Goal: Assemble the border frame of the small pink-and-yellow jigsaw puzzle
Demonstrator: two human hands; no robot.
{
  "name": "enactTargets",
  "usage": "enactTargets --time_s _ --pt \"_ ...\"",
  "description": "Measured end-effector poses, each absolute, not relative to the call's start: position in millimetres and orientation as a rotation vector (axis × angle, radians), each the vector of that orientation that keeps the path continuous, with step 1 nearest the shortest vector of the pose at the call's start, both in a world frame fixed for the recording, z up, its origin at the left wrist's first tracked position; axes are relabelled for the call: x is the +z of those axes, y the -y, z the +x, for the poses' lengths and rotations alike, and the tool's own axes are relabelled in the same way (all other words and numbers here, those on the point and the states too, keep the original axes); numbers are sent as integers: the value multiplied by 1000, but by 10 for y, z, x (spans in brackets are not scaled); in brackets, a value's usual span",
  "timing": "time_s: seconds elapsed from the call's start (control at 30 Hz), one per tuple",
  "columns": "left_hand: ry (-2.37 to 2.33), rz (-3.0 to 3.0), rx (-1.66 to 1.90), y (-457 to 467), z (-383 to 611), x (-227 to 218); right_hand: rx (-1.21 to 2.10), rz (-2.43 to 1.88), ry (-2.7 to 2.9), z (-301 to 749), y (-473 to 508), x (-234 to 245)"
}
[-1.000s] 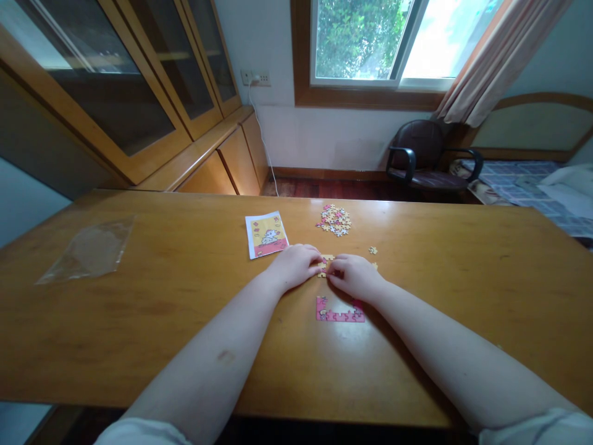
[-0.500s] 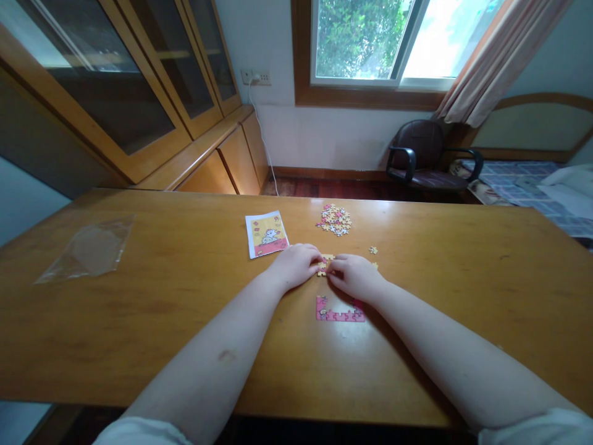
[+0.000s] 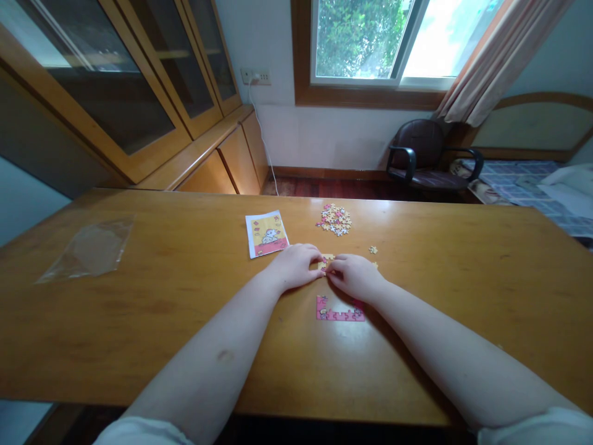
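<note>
Between my two hands lies a small cluster of yellow and pink jigsaw puzzle pieces (image 3: 328, 257) on the table. My left hand (image 3: 300, 264) has its fingers curled closed at the cluster's left side. From the right, my right hand (image 3: 354, 275) pinches at its lower edge, thumb and fingertips together on a puzzle piece that they partly cover. Nearer to me sits a joined pink puzzle border (image 3: 340, 316), U-shaped and open at the top. A loose yellow piece (image 3: 373, 250) rests beyond my right hand, and another peeks out beside its knuckles.
A heap of loose puzzle pieces (image 3: 336, 220) lies near the far edge of the wooden table (image 3: 162, 321). The picture card (image 3: 267, 235) is just beyond my left hand. A clear plastic bag (image 3: 95, 248) lies far left. Behind the table stands an office chair (image 3: 421, 154).
My left fingertips have shifted slightly at the cluster's lower left edge. My right hand has barely moved, and the other things stay where they were.
</note>
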State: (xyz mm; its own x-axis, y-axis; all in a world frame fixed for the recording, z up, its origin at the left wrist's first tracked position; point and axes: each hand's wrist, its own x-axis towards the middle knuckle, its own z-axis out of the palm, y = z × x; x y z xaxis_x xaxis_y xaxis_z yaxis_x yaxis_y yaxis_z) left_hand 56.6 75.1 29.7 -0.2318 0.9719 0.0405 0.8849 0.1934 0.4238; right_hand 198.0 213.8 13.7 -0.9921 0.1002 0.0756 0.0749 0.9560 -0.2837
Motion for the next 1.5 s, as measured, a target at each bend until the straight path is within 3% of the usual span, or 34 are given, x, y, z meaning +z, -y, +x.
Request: enactTargets --time_s 1.23,1.5 --pt "-2273 1782 482 -762 570 253 475 72 3027 2012 -2161 187" --pt "-2269 1761 471 -753 589 275 440 -555 2758 1995 -2574 322"
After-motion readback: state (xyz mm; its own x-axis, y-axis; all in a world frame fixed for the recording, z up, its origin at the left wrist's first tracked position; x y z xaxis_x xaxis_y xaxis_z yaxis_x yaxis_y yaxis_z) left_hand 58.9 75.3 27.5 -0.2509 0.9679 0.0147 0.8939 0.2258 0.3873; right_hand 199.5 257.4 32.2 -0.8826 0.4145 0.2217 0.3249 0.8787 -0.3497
